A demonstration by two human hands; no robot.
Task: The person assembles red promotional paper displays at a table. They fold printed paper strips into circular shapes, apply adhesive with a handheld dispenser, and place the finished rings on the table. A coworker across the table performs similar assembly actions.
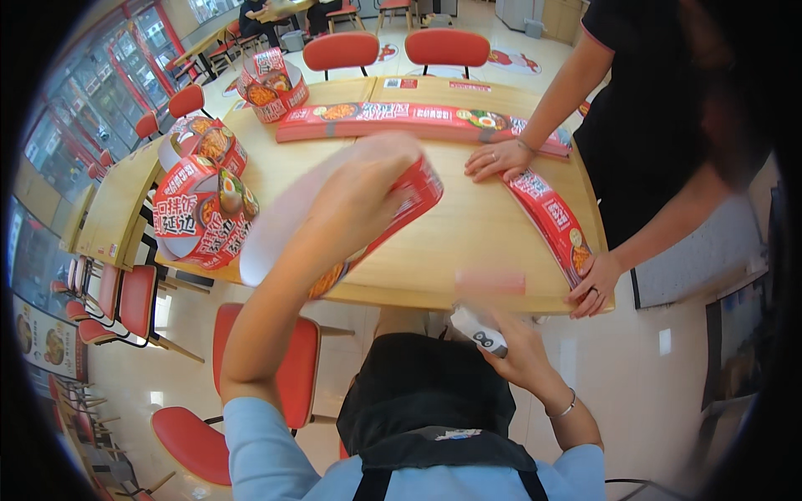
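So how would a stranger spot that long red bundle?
Start at the pale wooden table. Across its far side, beyond the person's left hand, lies a straight bundle of red printed strips. It looks much longer than the curved red stack by the co-worker's hands, and a grey band crosses it near its left end.

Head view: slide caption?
Left hand holds a printed red strip over a wooden table, right hand a white device; a co-worker's hands touch flat red strips.

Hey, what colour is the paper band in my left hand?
The band in your left hand shows red and whitish, somewhat blurred; best seen in the head view.
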